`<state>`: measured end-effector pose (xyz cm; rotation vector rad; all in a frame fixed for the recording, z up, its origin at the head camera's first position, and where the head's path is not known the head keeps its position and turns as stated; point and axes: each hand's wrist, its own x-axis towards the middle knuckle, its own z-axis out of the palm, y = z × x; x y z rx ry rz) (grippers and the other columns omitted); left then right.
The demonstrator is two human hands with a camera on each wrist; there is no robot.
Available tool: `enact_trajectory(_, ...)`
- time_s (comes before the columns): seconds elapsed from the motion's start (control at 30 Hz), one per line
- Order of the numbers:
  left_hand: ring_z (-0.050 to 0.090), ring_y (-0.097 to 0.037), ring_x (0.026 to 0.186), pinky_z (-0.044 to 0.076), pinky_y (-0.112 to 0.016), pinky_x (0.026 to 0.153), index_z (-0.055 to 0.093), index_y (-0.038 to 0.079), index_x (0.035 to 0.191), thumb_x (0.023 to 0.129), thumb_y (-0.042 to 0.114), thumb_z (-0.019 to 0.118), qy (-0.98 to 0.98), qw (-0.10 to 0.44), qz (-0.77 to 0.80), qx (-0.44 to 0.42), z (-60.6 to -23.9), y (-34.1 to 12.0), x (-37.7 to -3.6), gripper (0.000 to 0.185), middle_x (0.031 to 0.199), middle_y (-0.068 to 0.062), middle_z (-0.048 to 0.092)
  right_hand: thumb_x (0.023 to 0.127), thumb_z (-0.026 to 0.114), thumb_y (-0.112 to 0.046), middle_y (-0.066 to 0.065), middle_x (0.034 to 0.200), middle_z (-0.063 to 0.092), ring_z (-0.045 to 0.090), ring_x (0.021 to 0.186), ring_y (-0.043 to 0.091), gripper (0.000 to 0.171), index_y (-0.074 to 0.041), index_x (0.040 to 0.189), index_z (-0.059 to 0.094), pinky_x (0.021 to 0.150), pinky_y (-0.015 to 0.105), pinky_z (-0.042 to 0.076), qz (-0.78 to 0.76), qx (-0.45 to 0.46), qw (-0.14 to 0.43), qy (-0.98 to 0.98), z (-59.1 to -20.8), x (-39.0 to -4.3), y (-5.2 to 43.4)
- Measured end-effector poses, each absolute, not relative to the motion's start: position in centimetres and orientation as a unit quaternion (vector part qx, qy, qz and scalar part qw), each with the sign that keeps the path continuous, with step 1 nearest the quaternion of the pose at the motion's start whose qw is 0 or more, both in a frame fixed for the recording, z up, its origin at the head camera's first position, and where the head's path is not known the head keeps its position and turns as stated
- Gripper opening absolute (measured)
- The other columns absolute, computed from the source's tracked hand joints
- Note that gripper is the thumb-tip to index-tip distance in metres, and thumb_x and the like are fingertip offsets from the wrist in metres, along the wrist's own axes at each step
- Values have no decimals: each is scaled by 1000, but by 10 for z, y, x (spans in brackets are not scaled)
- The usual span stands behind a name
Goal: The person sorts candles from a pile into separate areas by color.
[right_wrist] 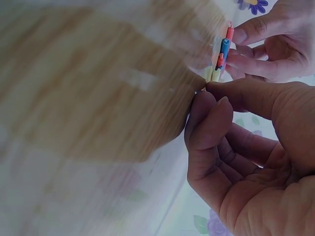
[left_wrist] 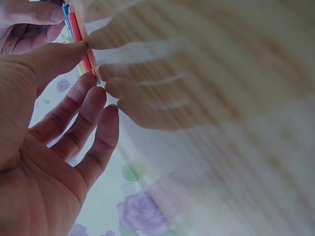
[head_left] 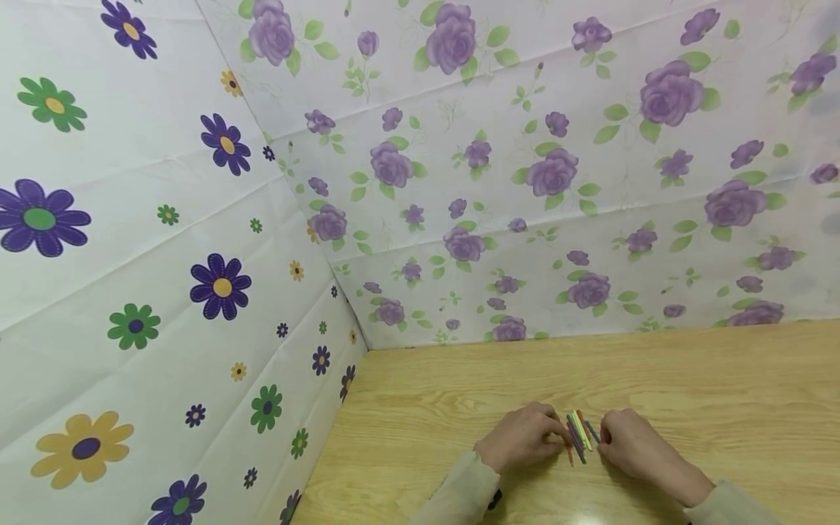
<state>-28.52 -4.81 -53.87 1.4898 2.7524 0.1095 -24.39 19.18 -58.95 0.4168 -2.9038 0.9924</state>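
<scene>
A small bunch of thin coloured sticks point(head_left: 581, 430), red, orange, yellow and blue, lies on the table between the two hands. My left hand point(head_left: 525, 439) is at the bunch's left side. In the left wrist view its thumb tip touches a red stick point(left_wrist: 77, 30), and the other fingertips rest along the tabletop with gaps between them. At the right side, my right hand point(head_left: 638, 446) pinches the end of a dark blue stick point(head_left: 593, 432) between thumb and index finger. Its remaining fingers are curled, and its fingertips hide that end of the stick.
The wood-grain table point(head_left: 446, 379) meets a white back sheet point(head_left: 420, 292) with purple roses. A sheet with coloured daisies point(head_left: 164, 364) stands along the left side. A small dark object point(head_left: 495, 499) shows by the left sleeve.
</scene>
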Motion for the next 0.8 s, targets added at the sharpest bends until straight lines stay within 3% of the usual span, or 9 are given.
enact_trajectory(0.4,61,6,92,41,-3,72,86,33,112,102,31,78,877,5,38,479,-539,-49,-287,13,111,14,74,86,76,-1,-8,64,57,48,56,5,28,-17,66,64,51,20,39,303,117,8,-946,-613,-257,198)
enact_trajectory(0.8,60,9,92,43,-5,71,86,35,102,98,38,81,887,-9,24,462,-541,-49,-287,7,120,14,70,82,73,4,-4,65,57,49,57,9,21,-10,69,65,51,26,42,305,111,26,-945,-564,-230,184)
